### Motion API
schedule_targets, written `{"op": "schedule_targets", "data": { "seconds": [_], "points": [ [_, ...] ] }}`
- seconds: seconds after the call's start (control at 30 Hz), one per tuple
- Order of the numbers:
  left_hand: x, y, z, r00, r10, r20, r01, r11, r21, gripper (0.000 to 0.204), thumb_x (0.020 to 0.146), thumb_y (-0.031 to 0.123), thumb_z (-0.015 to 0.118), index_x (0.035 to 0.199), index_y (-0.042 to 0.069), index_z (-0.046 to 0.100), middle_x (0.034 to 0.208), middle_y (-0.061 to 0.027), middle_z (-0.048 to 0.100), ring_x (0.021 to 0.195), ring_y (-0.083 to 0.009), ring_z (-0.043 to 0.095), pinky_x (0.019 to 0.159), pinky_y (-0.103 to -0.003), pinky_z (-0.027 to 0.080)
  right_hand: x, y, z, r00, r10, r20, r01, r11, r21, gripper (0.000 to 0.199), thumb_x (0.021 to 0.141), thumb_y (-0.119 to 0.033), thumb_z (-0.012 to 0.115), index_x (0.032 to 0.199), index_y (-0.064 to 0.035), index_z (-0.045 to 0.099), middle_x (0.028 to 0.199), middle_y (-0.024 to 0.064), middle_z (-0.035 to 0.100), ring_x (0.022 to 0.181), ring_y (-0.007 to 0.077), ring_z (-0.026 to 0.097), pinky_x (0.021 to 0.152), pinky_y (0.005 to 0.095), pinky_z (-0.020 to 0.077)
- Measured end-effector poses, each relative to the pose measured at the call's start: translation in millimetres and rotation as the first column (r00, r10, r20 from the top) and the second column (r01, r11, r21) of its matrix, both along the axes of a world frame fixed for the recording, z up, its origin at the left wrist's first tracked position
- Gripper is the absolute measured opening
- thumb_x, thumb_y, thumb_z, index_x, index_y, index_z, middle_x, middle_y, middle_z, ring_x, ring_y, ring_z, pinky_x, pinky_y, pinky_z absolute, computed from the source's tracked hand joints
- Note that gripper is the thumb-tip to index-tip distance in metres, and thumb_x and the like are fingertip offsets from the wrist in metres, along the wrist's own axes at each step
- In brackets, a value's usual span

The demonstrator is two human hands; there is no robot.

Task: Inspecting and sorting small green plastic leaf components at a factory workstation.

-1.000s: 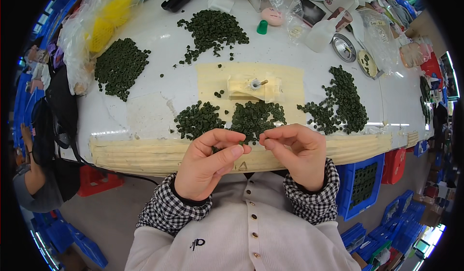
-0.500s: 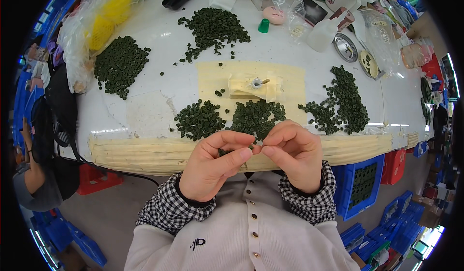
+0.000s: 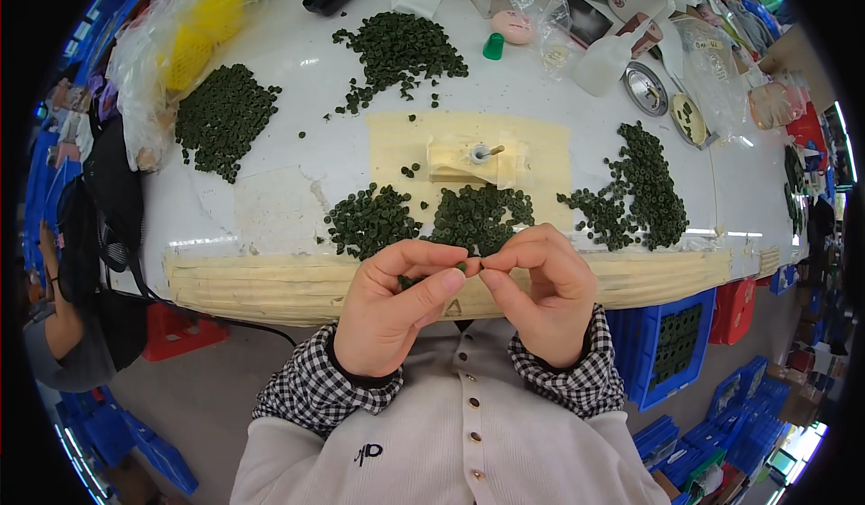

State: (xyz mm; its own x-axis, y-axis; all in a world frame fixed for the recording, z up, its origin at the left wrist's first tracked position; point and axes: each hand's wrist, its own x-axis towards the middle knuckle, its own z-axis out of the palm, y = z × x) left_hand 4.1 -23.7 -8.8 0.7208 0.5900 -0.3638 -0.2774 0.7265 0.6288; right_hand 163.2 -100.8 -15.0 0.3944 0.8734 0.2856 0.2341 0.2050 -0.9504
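Right hand edged left, perhaps pinching something; green pile beyond

hands closer than a second ago

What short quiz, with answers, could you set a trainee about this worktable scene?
1. Multiple choice: what colour is the crate below the table's front edge, on the person's right?
A) red
B) blue
C) yellow

2. True or false: the green cap is beside the pink oval object.

3. Fill the gap: the left hand pinches a small piece coloured dark ____.

Key:
1. B
2. True
3. green
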Motion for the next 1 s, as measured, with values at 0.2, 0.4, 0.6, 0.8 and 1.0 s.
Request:
{"op": "schedule_targets", "data": {
  "seconds": [0.2,0.4,0.6,0.8,1.0],
  "points": [
    [0.2,-0.8,-0.7,1.0,0.008,-0.026,-0.007,0.999,0.04,0.018,0.087,0.0,0.059,0.105,0.002,0.061,0.097,-0.0093,0.067,0.059,-0.0014,0.042,0.051,-0.016,0.034,-3.2,2.1,2.8,0.984,-0.047,0.171,0.044,0.999,0.018,0.011,0.073,0.004,0.067,0.081,0.0009,0.061,0.08,0.0095,0.058,0.073,0.019,0.057,0.063,0.0265,0.0456],
    [0.5,-0.4,1.0,1.0,0.006,-0.029,-0.005,0.998,0.058,0.018,0.086,0.0,0.06,0.104,0.001,0.061,0.096,-0.0096,0.067,0.059,-0.0015,0.044,0.052,-0.016,0.035,-1.6,1.5,0.7,0.995,-0.005,0.099,0.004,1.0,0.006,0.009,0.076,0.005,0.064,0.082,0.001,0.059,0.081,0.0091,0.057,0.072,0.0182,0.056,0.062,0.0265,0.0448],
    [0.7,-1.3,2.1,0.995,-0.006,-0.103,0.019,0.993,0.117,0.016,0.083,-0.002,0.064,0.099,0.0,0.063,0.092,-0.0075,0.067,0.074,-0.0045,0.057,0.063,-0.017,0.044,-1.9,-1.9,3.8,0.998,0.057,0.029,-0.055,0.997,-0.056,0.009,0.078,0.005,0.061,0.084,0.0012,0.056,0.085,0.0087,0.054,0.076,0.0159,0.051,0.069,0.0253,0.0417],
    [1.0,-1.7,-0.6,0.992,0.0,-0.123,0.023,0.983,0.183,0.015,0.081,-0.002,0.066,0.096,0.0,0.065,0.089,-0.0051,0.066,0.079,-0.0063,0.058,0.069,-0.019,0.047,-5.9,-1.8,8.7,0.987,0.023,0.161,-0.016,0.999,-0.042,0.009,0.076,0.005,0.063,0.081,0.001,0.057,0.083,0.0091,0.054,0.075,0.0165,0.052,0.068,0.0255,0.0419],
    [0.6,-1.3,-0.4,0.992,0.005,-0.125,0.019,0.983,0.185,0.015,0.081,-0.003,0.066,0.096,-0.001,0.065,0.088,-0.0057,0.066,0.078,-0.0062,0.058,0.068,-0.019,0.047,-6.4,0.5,7.6,0.914,-0.08,0.399,0.048,0.995,0.091,0.016,0.069,0.005,0.068,0.082,-0.0008,0.061,0.079,0.0084,0.056,0.069,0.0194,0.055,0.059,0.0271,0.0445]
  ]
}}
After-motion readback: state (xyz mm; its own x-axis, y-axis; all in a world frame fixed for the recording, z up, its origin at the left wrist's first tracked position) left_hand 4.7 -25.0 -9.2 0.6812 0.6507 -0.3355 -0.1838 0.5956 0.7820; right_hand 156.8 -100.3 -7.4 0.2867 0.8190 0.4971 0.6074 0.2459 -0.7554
